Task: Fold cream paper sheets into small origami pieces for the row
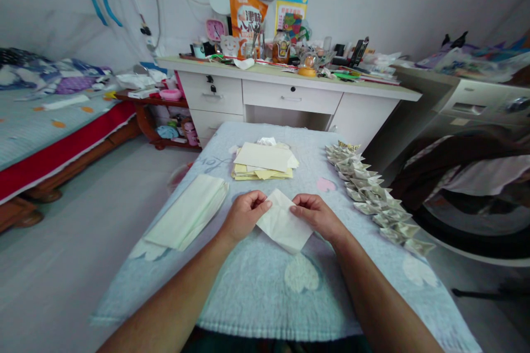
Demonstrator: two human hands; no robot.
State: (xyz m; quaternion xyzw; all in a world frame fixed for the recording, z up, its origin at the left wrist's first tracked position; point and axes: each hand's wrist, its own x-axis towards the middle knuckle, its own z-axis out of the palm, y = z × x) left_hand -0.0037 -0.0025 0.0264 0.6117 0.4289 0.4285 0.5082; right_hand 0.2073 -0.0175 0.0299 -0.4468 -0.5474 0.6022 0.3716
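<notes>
A square sheet of pale paper point(285, 226), turned cornerwise and marked with faint creases, is held between both hands just above the cloth-covered table. My left hand point(247, 214) pinches its left edge between thumb and fingers. On the opposite side, my right hand point(315, 213) pinches the right edge in the same way. Beyond the hands lies a stack of cream and yellow paper point(265, 159). To the left rests a long folded bundle of whitish-green paper point(190, 209). Folded paper pieces with pointed tips point(372, 193) stand in rows along the table's right side.
A light blue patterned cloth point(256, 298) covers the table. Behind it stands a white desk point(290, 94) loaded with jars, a clock and a snack bag. A bed point(62, 116) is at left, a washing machine point(467, 121) at right.
</notes>
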